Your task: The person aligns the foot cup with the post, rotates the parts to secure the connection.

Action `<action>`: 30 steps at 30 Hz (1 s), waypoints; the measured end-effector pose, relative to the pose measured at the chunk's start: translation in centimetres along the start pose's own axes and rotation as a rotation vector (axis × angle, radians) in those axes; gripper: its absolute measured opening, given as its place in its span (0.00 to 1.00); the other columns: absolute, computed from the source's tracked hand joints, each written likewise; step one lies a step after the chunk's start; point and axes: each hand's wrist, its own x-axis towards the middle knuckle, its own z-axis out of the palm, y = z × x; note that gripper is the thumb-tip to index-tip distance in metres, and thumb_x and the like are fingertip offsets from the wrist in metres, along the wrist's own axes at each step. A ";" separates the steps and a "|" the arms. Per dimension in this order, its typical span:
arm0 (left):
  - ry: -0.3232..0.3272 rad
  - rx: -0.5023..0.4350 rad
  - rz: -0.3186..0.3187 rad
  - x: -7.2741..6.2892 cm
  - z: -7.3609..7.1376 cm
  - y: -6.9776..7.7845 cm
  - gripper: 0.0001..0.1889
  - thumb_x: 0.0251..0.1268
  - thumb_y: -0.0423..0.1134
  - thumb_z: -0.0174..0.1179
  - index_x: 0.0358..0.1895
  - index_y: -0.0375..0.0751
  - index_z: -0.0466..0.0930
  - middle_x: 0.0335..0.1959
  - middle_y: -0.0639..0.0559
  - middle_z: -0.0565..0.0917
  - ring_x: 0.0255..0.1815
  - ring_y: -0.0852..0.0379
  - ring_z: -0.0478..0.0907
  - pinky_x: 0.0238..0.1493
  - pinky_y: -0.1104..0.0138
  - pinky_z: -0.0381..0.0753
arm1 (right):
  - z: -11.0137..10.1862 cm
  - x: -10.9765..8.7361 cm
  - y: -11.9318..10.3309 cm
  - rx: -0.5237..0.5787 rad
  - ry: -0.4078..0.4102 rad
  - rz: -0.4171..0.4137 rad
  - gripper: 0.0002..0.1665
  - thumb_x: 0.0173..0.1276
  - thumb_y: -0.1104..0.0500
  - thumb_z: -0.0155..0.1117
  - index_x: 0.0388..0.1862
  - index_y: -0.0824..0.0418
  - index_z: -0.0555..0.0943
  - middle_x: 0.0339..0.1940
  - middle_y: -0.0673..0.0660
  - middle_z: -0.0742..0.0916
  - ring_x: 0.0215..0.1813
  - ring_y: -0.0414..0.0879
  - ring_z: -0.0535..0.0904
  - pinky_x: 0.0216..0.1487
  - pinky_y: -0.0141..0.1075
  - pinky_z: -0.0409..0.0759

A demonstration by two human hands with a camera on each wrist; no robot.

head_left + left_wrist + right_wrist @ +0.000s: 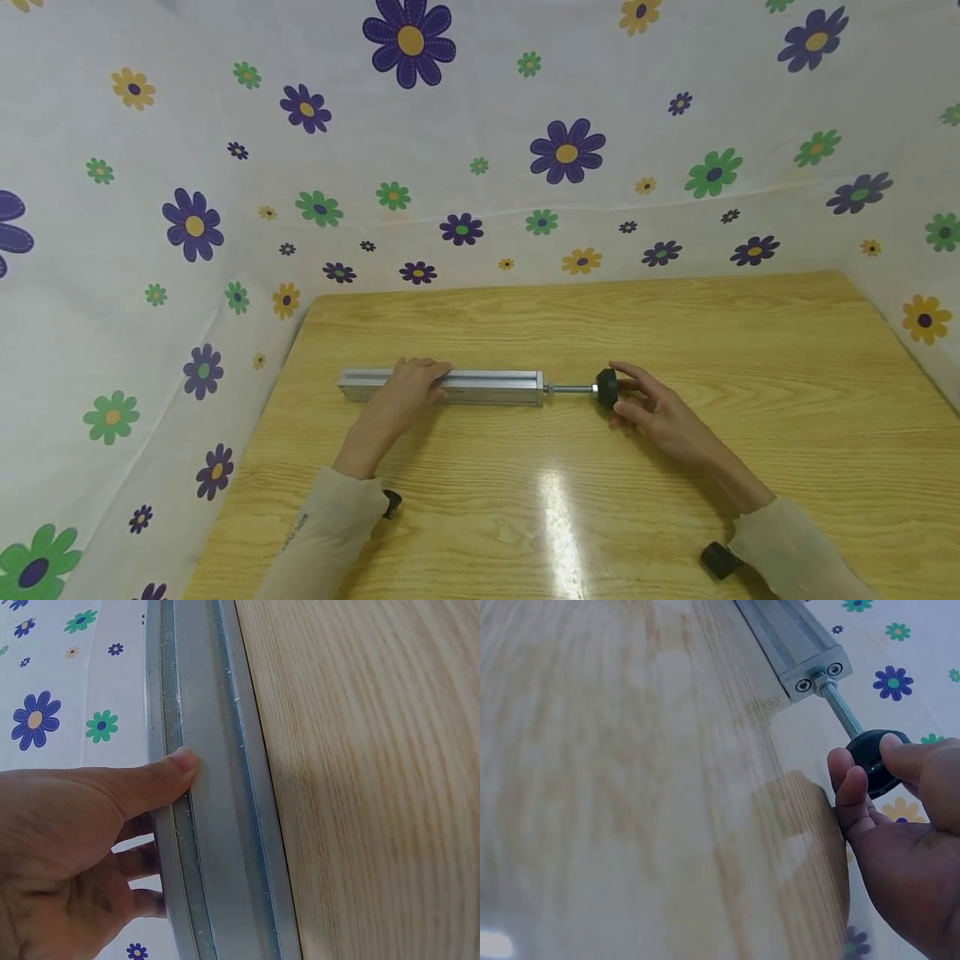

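The left hand [397, 400] grips a metal bar [495, 387], its thumb on one face and its other fingers at the far edge. The right hand [663, 421] pinches a black round foot [607, 389] by its rim, thumb and fingers on opposite sides. Between the two hands the bar ends in an end plate [826, 673] with two screws [803, 685], and from it a threaded rod [573, 389] with a nut [551, 389] runs to the foot.

The bar looks rigid and fairly heavy, its smooth metal likely a little slippery; the grooves along it should give fingertips purchase, so a hold across its width, as the left hand has, seems sound. The foot looks like hard plastic or rubber, best turned by its rim. The rod is thin beside the bar and probably the part to spare from sideways load.

Under both hands is a wood-grain table [465, 517]; beyond them hangs a flowered cloth [480, 108].
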 end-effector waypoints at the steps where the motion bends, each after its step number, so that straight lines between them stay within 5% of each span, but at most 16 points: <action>1: 0.000 0.000 0.001 0.0 0.0 0.0 0.23 0.72 0.36 0.66 0.66 0.34 0.79 0.62 0.37 0.82 0.66 0.37 0.76 0.74 0.35 0.61 | 0.0 0.0 0.0 -0.002 0.000 -0.003 0.35 0.81 0.70 0.54 0.82 0.67 0.55 0.70 0.78 0.71 0.43 0.50 0.85 0.37 0.35 0.86; 10: -0.006 -0.005 -0.003 0.0 -0.1 0.1 0.22 0.72 0.35 0.66 0.67 0.34 0.79 0.62 0.37 0.82 0.66 0.37 0.76 0.74 0.35 0.61 | 0.1 0.0 -0.1 -0.056 0.013 -0.012 0.33 0.82 0.68 0.53 0.82 0.70 0.56 0.46 0.70 0.83 0.37 0.49 0.83 0.37 0.34 0.84; 17: -0.019 -0.009 -0.009 0.1 0.0 0.0 0.23 0.72 0.36 0.65 0.67 0.34 0.78 0.63 0.37 0.81 0.67 0.37 0.75 0.75 0.35 0.60 | 0.1 0.2 -0.1 0.026 0.009 -0.058 0.30 0.84 0.67 0.48 0.79 0.73 0.56 0.64 0.78 0.73 0.34 0.54 0.82 0.32 0.37 0.85; 24: -0.019 -0.005 -0.008 0.1 0.0 -0.1 0.23 0.71 0.35 0.66 0.66 0.34 0.79 0.62 0.37 0.82 0.66 0.36 0.76 0.74 0.34 0.61 | 0.1 0.1 -0.1 0.061 0.001 -0.020 0.36 0.79 0.71 0.57 0.80 0.72 0.57 0.67 0.77 0.72 0.36 0.51 0.84 0.34 0.36 0.86; 30: -0.013 -0.016 -0.007 0.2 -0.2 0.0 0.23 0.71 0.35 0.66 0.66 0.33 0.79 0.61 0.36 0.82 0.65 0.36 0.77 0.74 0.34 0.61 | 0.0 0.3 -0.5 0.059 -0.002 -0.012 0.34 0.81 0.70 0.54 0.80 0.73 0.58 0.44 0.75 0.83 0.32 0.53 0.83 0.33 0.37 0.86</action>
